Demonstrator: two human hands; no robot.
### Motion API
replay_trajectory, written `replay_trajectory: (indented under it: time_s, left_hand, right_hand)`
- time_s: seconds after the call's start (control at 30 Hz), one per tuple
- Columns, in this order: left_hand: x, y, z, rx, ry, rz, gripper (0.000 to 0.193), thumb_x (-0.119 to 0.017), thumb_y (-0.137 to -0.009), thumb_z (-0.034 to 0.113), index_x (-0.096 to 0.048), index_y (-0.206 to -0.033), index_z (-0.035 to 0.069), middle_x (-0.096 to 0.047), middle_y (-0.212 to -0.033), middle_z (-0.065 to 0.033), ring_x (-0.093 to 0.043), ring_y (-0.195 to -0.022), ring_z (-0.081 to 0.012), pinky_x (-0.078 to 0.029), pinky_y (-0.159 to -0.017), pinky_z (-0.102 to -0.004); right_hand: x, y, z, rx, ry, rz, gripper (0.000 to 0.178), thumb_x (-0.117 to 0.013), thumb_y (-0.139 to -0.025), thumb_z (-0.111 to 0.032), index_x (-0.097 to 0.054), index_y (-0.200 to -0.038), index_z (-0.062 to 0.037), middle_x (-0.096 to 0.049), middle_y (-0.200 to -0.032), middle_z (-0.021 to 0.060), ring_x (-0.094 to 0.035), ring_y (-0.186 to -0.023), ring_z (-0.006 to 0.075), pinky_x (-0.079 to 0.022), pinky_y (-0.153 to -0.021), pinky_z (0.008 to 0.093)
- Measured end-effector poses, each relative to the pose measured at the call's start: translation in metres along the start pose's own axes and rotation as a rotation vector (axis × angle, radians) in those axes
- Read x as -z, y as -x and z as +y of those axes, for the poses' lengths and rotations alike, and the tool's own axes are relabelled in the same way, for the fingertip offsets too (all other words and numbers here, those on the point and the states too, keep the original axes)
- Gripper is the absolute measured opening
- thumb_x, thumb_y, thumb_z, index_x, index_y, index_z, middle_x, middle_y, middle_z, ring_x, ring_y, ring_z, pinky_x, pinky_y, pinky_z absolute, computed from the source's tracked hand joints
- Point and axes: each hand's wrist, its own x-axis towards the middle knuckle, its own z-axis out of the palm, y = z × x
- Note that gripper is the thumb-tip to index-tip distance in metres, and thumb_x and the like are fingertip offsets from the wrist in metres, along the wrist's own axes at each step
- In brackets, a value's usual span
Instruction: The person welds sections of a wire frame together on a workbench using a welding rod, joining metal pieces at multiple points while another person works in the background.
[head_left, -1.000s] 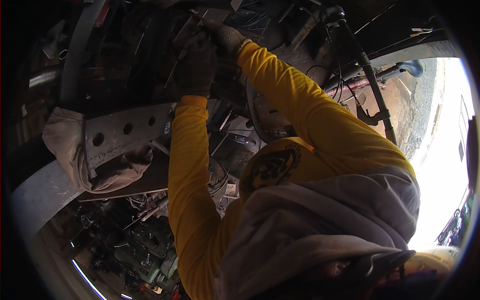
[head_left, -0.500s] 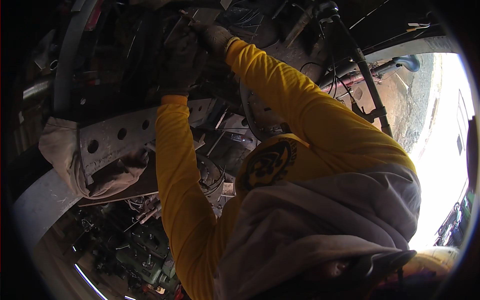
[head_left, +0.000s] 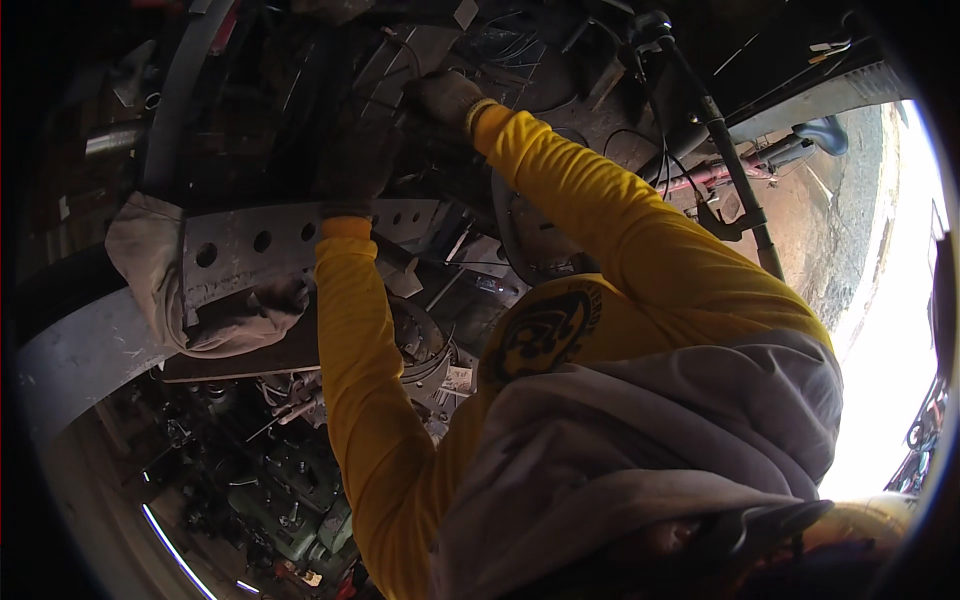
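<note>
Both my arms, in yellow sleeves, reach up into dark, greasy machinery. My left hand (head_left: 355,165), in a dark glove, presses against dark parts just above a perforated grey metal bracket (head_left: 255,245). My right hand (head_left: 445,95), in a lighter worn glove, is curled among metal parts and wires higher up. What either hand grips is hidden in shadow. A grey cloth (head_left: 640,450) lies over my chest below the arms.
A dirty rag (head_left: 150,270) is wrapped around the bracket's left end. A curved pale metal band (head_left: 80,350) runs at lower left. A thin rod (head_left: 730,160) and hoses cross the upper right. Green engine parts (head_left: 290,500) sit below. Bright ground shows at right.
Both hands have drifted slightly left and stay in the same spot in the machinery. The view has shifted a little with them.
</note>
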Motion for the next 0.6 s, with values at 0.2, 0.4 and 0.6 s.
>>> replay_trajectory:
  time_s: [0.2, 0.4, 0.6]
  left_hand:
    - [-0.001, 0.020, -0.008, 0.063, 0.103, -0.098, 0.021, -0.058, -0.096, 0.028, -0.069, -0.108, 0.014, -0.068, -0.097, -0.0085, -0.065, -0.101, -0.0277, -0.051, -0.094, -0.0414]
    - [-0.011, 0.009, 0.015, 0.049, 0.078, -0.072, 0.022, -0.054, -0.100, 0.030, -0.067, -0.100, 0.013, -0.070, -0.092, -0.0085, -0.069, -0.086, -0.0276, -0.056, -0.075, -0.0416]
    - [-0.013, -0.016, 0.056, 0.199, 0.027, -0.239, 0.023, -0.052, -0.100, 0.028, -0.067, -0.100, 0.010, -0.072, -0.096, -0.0107, -0.071, -0.088, -0.0294, -0.056, -0.074, -0.0423]
  right_hand:
    - [-0.017, -0.025, 0.008, 0.048, 0.105, -0.156, 0.028, -0.055, -0.095, -0.019, -0.070, -0.114, -0.0063, -0.072, -0.109, 0.0196, -0.071, -0.102, 0.0348, -0.058, -0.085, 0.0445]
    - [-0.032, -0.028, 0.034, -0.001, 0.053, -0.070, 0.025, -0.057, -0.093, -0.019, -0.071, -0.112, -0.0100, -0.073, -0.107, 0.0170, -0.071, -0.099, 0.0331, -0.058, -0.084, 0.0442]
    - [-0.006, -0.016, 0.053, 0.069, -0.038, -0.037, 0.030, -0.063, -0.089, -0.020, -0.068, -0.117, -0.0116, -0.071, -0.111, 0.0171, -0.069, -0.102, 0.0358, -0.056, -0.087, 0.0443]
